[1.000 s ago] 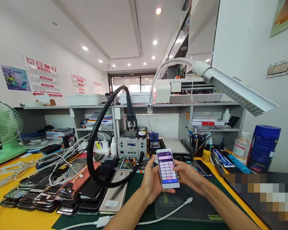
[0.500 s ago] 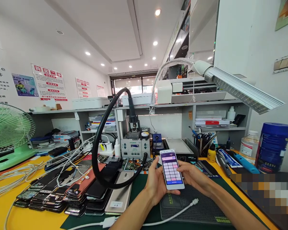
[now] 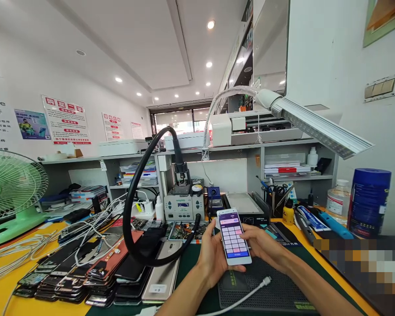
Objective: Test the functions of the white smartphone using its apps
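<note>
A white smartphone (image 3: 234,239) with a lit screen is held upright over the bench, tilted slightly. The screen has a grid of light and pink tiles and a blue bar below. My left hand (image 3: 211,254) cradles it from behind, thumb along the left edge and fingertips showing under the bottom corner. My right hand (image 3: 261,241) is at the right edge, with a digit over the screen and its other fingers partly hidden. Under the hands lies a dark textured work mat (image 3: 266,285), crossed by a white charging cable (image 3: 246,298) whose plug touches nothing.
Stacked phones and phone parts (image 3: 95,267) crowd the left. A black hose (image 3: 128,228) loops up from a hot-air station (image 3: 183,204). A green fan (image 3: 13,193) stands far left; a lamp (image 3: 322,125) overhangs the right. Bottles and a blue canister (image 3: 370,202) line the right side.
The view has shifted slightly, so the surroundings sit a little lower and further left. The right-hand digit has come further over the screen, where the tiles' pink highlights differ. My left hand keeps its hold.
</note>
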